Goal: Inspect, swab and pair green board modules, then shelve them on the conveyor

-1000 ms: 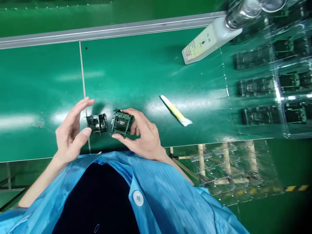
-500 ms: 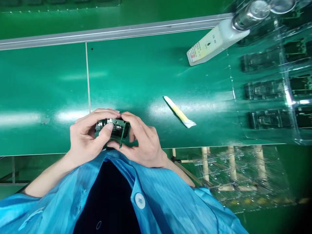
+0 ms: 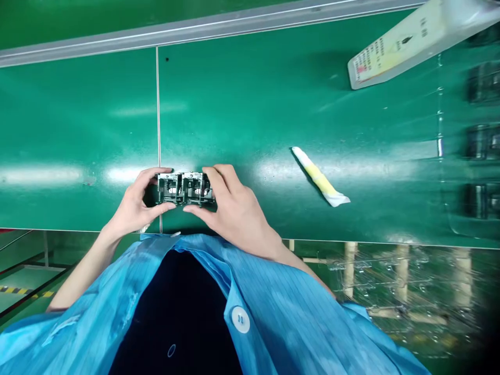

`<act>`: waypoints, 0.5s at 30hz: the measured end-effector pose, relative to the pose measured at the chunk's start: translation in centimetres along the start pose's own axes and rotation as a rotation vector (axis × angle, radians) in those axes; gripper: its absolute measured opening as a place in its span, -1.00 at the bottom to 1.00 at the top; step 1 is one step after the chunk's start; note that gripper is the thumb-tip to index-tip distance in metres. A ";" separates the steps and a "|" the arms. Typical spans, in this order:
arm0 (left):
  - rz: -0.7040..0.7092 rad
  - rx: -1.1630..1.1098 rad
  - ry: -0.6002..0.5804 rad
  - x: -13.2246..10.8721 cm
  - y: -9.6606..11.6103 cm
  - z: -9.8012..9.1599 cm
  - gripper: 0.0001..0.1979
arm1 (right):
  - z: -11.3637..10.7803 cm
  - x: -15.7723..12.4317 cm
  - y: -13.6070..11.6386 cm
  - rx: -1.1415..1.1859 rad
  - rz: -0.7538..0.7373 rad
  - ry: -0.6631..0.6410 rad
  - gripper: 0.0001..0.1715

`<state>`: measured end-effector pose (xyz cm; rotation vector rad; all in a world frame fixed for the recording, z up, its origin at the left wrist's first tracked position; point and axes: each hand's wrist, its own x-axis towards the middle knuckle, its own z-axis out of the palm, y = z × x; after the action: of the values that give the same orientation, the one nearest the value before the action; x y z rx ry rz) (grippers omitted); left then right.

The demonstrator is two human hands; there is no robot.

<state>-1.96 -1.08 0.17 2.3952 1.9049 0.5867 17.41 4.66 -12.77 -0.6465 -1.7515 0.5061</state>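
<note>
Two small dark green-and-black electronic modules sit side by side, touching, on the green belt near its front edge. My left hand pinches the left module between thumb and fingers. My right hand grips the right module the same way, fingers over its top and thumb underneath. Both hands press the two pieces together into one row. My blue sleeves and coat fill the lower part of the view.
A small white and yellow tube lies on the green belt to the right. A white bottle lies at the top right. Clear plastic trays with dark modules stand at the right edge. A metal rail runs along the far side.
One second ago my left hand was open beside a module lying on the belt. It closed on that piece, and both hands now hold the two modules side by side.
</note>
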 end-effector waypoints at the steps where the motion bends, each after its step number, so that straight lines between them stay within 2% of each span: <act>1: 0.012 -0.070 0.001 0.1 -0.1 0.2 -0.35 | -0.2 0.1 -0.8 -0.047 -0.022 0.018 -0.25; 4: 0.050 -0.258 0.001 0.2 -0.4 0.3 -0.32 | -1.4 0.4 -2.8 -0.146 -0.121 0.073 -0.33; 8: 0.076 -0.315 0.033 0.1 -0.8 0.4 -0.31 | -2.3 0.6 -3.9 -0.206 -0.203 0.101 -0.63; 15: 0.057 -0.320 0.030 -0.3 -0.6 0.7 -0.30 | -2.3 0.3 -3.7 -0.191 -0.196 0.124 -0.68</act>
<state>-2.31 -1.10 -0.76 2.2521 1.6109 0.8614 18.93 2.08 -9.66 -0.6169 -1.7353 0.1611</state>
